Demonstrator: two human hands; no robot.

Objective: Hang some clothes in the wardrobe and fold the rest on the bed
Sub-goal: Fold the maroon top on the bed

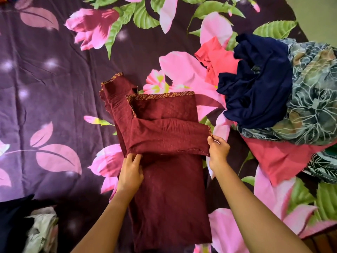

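Note:
A maroon garment (169,189) with gold-patterned trim lies partly folded in the middle of the bed. One sleeve is laid across its body. My left hand (130,172) pinches the fabric at the sleeve's lower left fold. My right hand (218,149) grips the trimmed sleeve end at the garment's right edge. A heap of unfolded clothes sits to the right: a navy piece (259,88), a coral piece (277,157) and a grey-green floral piece (313,99).
The bed sheet (45,84) is purple with large pink flowers and green leaves. Some dark and pale clothes (36,230) lie at the bottom left corner. A green wall or floor (317,8) shows beyond the bed's top right edge.

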